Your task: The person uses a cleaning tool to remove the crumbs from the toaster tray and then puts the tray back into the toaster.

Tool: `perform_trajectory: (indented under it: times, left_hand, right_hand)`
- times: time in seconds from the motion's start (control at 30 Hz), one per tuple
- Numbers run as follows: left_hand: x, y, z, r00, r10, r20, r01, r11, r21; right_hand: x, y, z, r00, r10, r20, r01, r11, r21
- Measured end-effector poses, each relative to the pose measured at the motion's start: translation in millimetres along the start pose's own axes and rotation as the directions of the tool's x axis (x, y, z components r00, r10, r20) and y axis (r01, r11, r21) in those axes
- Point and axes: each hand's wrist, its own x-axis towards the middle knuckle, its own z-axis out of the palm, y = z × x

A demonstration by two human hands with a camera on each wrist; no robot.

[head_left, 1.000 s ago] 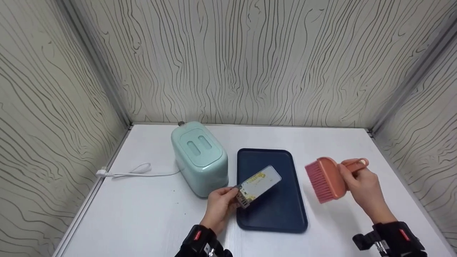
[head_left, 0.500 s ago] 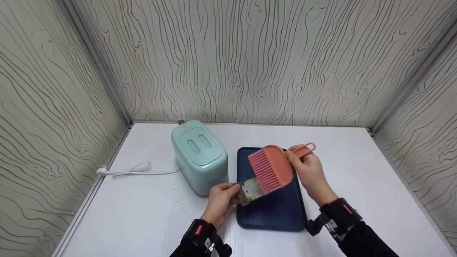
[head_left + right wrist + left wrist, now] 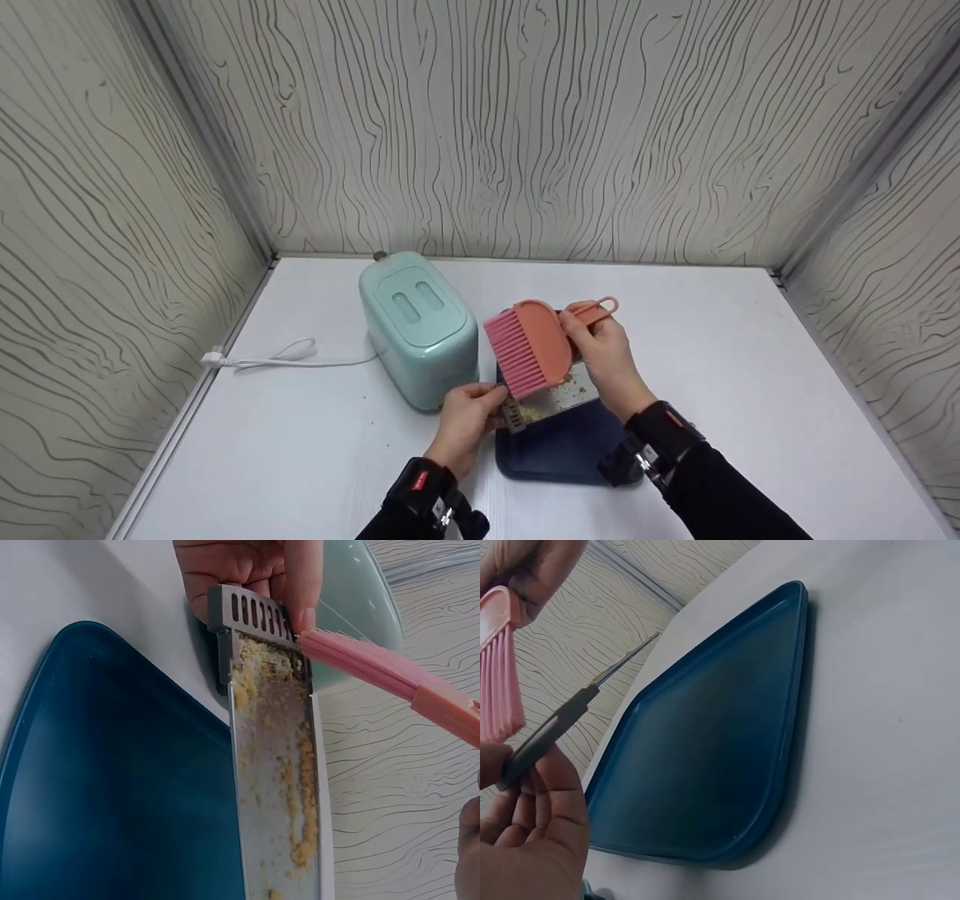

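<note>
My left hand [image 3: 459, 421] pinches a metal crumb tray [image 3: 259, 742] by its grey slotted end, thumb on top. Yellow-brown crumbs lie on this plate, thickest near the slotted end and along one long side in the right wrist view. In my right hand [image 3: 609, 364] is an orange hand brush [image 3: 546, 339], gripped by its handle. Its pink bristles [image 3: 356, 656] are at the slotted end, near my left thumb; contact is hard to tell. Beneath the plate a dark blue tray [image 3: 555, 454] lies flat, with the plate raised above it.
A mint-green toaster [image 3: 416, 326] stands left of the blue tray, close to my left hand. Its white cord [image 3: 300, 364] runs left to a plug [image 3: 214, 360] at the table edge. Patterned panels [image 3: 480, 135] enclose the white table [image 3: 322, 442].
My right hand has carried the brush left, from beside the blue tray to over the crumb tray's slotted end. Crumbs are now scattered farther along the plate. My left hand has barely moved.
</note>
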Motion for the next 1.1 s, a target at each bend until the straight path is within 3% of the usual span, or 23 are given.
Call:
perform_trajectory:
  times: [0.27,0.6,0.83,1.1]
  left_hand:
    - [-0.2,0.3,1.3,1.0,-0.011,-0.008,0.01,0.999,-0.033]
    - [-1.0,1.0,-2.3,1.0,0.0,-0.01,-0.001,0.999,-0.036]
    - [-0.9,2.1,-5.3,1.0,-0.001,-0.004,0.001,1.0,-0.028]
    - [0.4,0.4,-9.0,1.0,0.012,-0.002,-0.012,1.0,-0.021]
  right_hand:
    - [4.5,6.5,-0.4,0.999,0.032,-0.031,-0.035,0.995,-0.089]
    - [9.8,11.9,-24.1,0.994,0.014,-0.105,-0.033,0.983,-0.182]
    - [15.0,15.2,-42.6,0.983,-0.017,-0.181,-0.037,0.957,-0.286]
    - [15.9,17.6,-60.0,0.982,-0.009,-0.19,-0.062,0.928,-0.366]
